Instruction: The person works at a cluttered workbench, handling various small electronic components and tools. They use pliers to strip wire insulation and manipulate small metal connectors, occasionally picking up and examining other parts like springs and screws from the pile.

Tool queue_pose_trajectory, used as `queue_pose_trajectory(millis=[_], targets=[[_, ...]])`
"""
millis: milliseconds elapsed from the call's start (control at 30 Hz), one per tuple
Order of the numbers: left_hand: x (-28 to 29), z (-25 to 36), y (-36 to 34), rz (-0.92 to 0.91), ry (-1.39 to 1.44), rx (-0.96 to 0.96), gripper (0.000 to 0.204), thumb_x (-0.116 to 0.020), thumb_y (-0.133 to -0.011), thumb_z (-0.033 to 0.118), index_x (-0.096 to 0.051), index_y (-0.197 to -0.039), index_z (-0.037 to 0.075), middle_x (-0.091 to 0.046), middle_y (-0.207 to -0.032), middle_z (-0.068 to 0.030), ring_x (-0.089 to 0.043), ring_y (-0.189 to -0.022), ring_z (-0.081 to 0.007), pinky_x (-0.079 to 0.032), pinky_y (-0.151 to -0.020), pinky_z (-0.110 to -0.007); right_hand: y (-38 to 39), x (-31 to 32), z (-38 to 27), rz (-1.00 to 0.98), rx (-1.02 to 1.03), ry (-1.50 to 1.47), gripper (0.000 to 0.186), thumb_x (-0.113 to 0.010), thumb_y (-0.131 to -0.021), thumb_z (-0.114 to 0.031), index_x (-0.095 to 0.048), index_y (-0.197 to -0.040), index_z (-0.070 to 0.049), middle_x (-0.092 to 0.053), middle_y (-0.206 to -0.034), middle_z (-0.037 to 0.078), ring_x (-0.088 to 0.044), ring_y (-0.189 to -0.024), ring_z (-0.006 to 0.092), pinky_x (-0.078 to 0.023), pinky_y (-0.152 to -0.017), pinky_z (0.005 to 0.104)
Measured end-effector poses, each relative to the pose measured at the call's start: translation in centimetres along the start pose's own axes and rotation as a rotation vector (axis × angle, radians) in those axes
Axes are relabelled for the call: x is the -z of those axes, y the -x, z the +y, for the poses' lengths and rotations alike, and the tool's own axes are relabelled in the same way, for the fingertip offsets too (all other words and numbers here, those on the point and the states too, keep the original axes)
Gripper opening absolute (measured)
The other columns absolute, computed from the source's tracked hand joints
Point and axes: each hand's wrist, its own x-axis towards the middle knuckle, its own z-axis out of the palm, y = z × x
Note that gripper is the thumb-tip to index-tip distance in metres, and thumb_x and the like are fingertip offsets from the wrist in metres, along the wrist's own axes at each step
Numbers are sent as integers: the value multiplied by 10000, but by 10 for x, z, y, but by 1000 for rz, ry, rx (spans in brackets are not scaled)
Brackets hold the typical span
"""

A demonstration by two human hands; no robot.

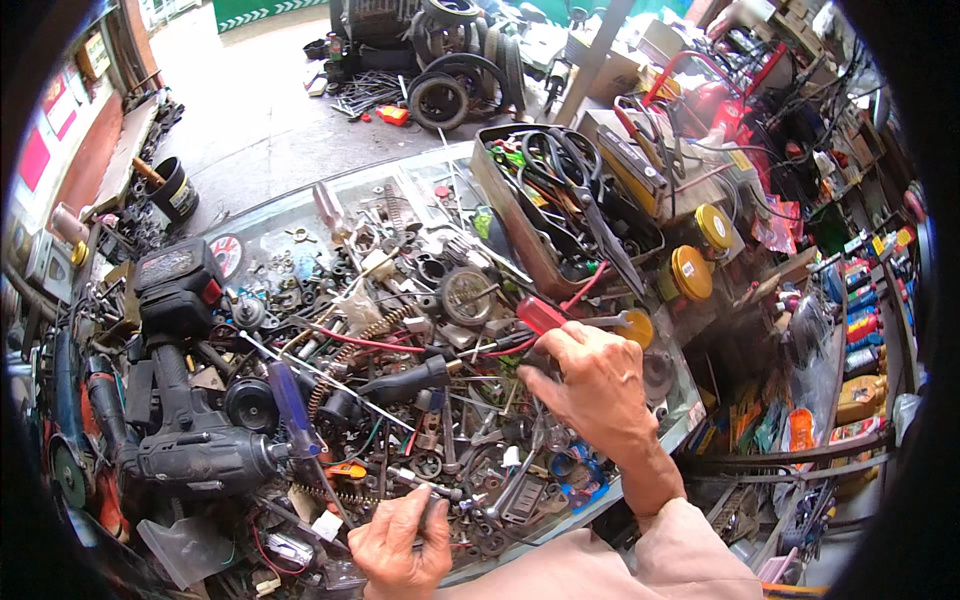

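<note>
The red handle (540,316) sits at the knuckles of my right hand (590,385), over the right part of the cluttered bench (677,432); its long axis slants, with the free end up and to my left and the other end running down to the right behind my fingers. That lower end is covered, so I can't tell whether my curled fingers are clamped on it or only lie in front of it. A bright metal bar (605,321) shows just beyond my knuckles, pointing right toward one yellow disc (634,328); whether it belongs to the handle is hard to make out. My left hand (403,542) is well apart from my right, low in view, with fingers bent and thumb near them; I can't see whether anything is pinched there, and the wrist is cut off by the lower edge. One blue handle (290,405) lies farther left, slanting down to the right, its thin shaft (330,490) aimed toward my left hand. Beside it I count one black drill (200,455), its nose to the right. Beyond my right hand are one tin box (515,215) of tools, one pair of scissors (592,205) in it, and two yellow lids (691,270). The small parts between are too jumbled to count, but at least three springs (388,320) show.
</note>
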Motion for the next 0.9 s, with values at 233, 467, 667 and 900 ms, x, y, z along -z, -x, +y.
queue_pose_trajectory(millis=[233, 467, 667, 900], targets=[[4, -2, 3, -39, 53, 30, 249, -738, -818, -28, -675, -1058, -21, -644, -758, -138, -612, -567, -295, -482, -496, -373, -30, -19, -46, 49, 597, -23, 565, -652, -784, -47, -550, -1334, 32, -634, -1205, 196, -622, -1090, 363, -499, -948, 463], [7, -5, 2, 23, 43, 60, 267, -748, -817, -25, -675, -1075, -18, -664, -784, -129, -621, -572, -278, -488, -497, -365, -46, -19, -50, -338, 653, -183, 675, -732, -688, -53, -525, -1327, 20, -625, -1101, 152, -571, -1079, 330, -421, -998, 457], [5, -2, 2, 32, 75, 35, 277, -743, -821, -33, -675, -1088, -7, -662, -782, -131, -640, -598, -285, -493, -502, -363, -15, 1, -38, -458, 726, -180, 540, -762, -714, -90, -592, -1221, -16, -612, -1135, 123, -572, -1108, 312, -466, -956, 431], [3, -2, 4, -3, 62, 23, 278, -752, -817, -21, -683, -1087, -8, -662, -781, -131, -646, -606, -290, -504, -511, -368, 16, 14, -29, -504, 753, -124, 341, -682, -732, -127, -619, -1041, 5, -607, -1116, 138, -554, -1116, 287, -432, -964, 423]])
